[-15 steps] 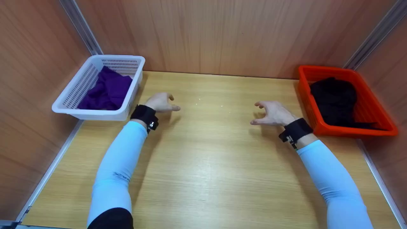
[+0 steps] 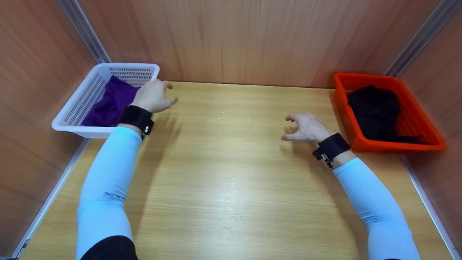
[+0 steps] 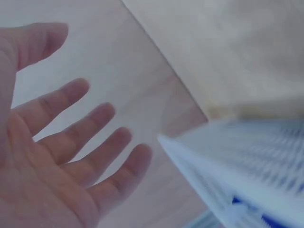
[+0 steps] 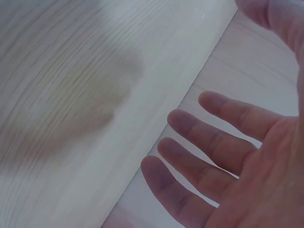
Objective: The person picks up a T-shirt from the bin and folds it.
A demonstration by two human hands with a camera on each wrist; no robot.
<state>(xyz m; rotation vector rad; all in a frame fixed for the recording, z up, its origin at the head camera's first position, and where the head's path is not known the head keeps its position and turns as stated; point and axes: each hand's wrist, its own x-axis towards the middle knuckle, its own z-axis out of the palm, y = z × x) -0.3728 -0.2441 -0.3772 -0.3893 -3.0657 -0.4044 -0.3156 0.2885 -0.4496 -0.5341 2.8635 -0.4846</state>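
My left hand (image 2: 152,96) hovers at the right side of a white perforated basket (image 2: 77,104), overlapping its rim in the head view. Its fingers are spread and hold nothing, as the left wrist view shows beside the basket's corner. Inside that basket lies a crumpled purple cloth (image 2: 108,103), partly hidden by the hand. My right hand (image 2: 306,128) is held above the table, left of an orange basket (image 2: 389,145). Its fingers (image 4: 190,164) are relaxed and apart, with nothing in them. A bunched black cloth (image 2: 373,110) fills much of the orange basket.
Wood-grain panels stand at the back (image 2: 234,39) and on both sides. A few tiny white specks (image 2: 222,112) lie on the light wooden table (image 2: 223,173) between the hands. Metal strips run along the table's left and right edges.
My left hand has moved left and farther back, from the table beside the white basket up to its rim. The right hand has barely moved. The head view has shifted slightly.
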